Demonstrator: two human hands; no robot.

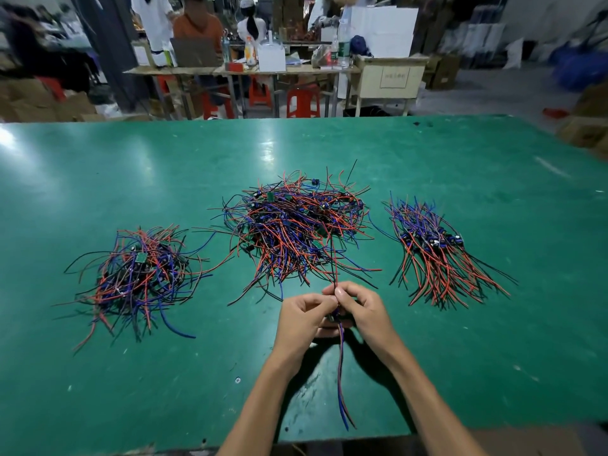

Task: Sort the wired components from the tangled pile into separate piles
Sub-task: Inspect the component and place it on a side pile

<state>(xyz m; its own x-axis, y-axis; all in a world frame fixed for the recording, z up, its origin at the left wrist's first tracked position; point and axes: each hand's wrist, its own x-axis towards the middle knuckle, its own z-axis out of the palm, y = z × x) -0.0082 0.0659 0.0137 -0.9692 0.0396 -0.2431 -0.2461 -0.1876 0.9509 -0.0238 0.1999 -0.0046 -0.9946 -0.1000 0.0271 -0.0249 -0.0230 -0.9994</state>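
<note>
Both hands meet just in front of the big tangled pile (296,225) in the middle of the green worktop (98,166). The left hand (301,319) and the right hand (358,311) have their fingers curled round one wired part (336,315), a small board mostly hidden between the palms. Its red and blue wires (342,383) hang down toward the near edge, and a thin lead runs from the fingertips up into the tangle.

The part looks very light, and its wires look limp and springy, so they will likely snag on neighbours rather than slide free. The stiff little board is probably the safest place to hold; pulling on a single wire could strain its solder joint. A slow pull toward the body, with one hand steadying the lead that is caught, seems the gentler way to free it.

To the right lies a neat pile (434,245) with wires combed one way, well apart from the tangle. To the left lies a looser pile (141,274). Which one this part belongs to cannot be told from here.
</note>
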